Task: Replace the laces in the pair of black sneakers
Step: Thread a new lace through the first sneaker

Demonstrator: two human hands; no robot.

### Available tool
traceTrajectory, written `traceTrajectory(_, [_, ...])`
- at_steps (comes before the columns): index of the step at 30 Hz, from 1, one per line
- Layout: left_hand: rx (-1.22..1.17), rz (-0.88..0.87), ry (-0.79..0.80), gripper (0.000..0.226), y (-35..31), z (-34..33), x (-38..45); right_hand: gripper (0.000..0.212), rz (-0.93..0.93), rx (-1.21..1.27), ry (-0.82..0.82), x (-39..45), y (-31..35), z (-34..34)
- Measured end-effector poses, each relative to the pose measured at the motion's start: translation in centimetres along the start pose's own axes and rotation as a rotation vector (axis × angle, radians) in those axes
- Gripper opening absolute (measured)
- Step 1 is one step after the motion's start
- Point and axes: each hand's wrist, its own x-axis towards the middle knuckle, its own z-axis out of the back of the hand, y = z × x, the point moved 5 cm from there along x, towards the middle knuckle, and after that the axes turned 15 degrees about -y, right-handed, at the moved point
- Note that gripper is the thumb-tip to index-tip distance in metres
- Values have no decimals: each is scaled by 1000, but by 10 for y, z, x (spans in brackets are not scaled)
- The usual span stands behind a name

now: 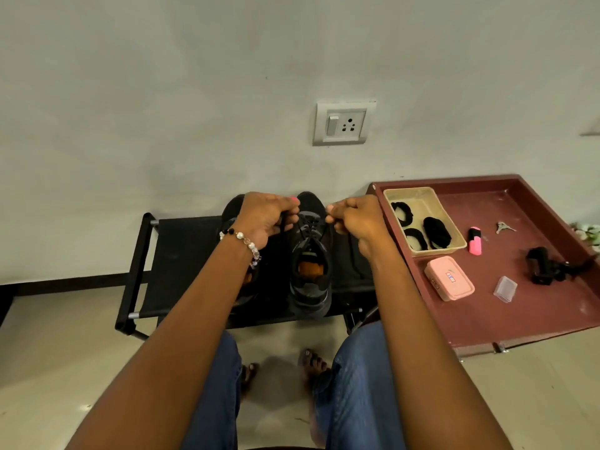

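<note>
Now both hands are curled closed: the left hand [264, 216] grips a black lace [283, 226], the right hand [354, 217] pinches its other end. Arms reach forward; the sneaker [310, 254] stands just below, between the hands, on a black bench [181, 254].

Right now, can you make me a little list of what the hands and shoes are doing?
left hand: grips a black lace
right hand: fingers curled, pinching the other lace end
right sneaker: partly laced, on the black rack
other sneaker: mostly hidden behind the left hand
red tray: beside the rack, holding a pink box
</note>
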Motion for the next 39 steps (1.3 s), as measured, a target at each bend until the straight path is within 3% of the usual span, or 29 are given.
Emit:
traceTrajectory(6, [-188, 55, 100, 9, -72, -3, -36, 7, 31, 56, 18, -14, 88, 24])
traceTrajectory(11, [-255, -9, 167, 27, -123, -3, -66, 4, -34, 251, 78, -34, 144, 47])
traceTrajectory(15, [-286, -114, 190, 37, -154, -3, -91, 14, -33, 404, 158, -46, 180, 59])
traceTrajectory(21, [-149, -373, 74, 17, -181, 4, -107, 32, 97, 402, 215, -55, 211, 68])
traceTrajectory(27, [83, -626, -93, 16, -196, 6, -108, 33, 327, 207, 196, -58, 223, 69])
traceTrajectory(39, [-43, -661, -136, 21, -202, -7, -102, 11, 469, 141, -35, -39, 230, 70])
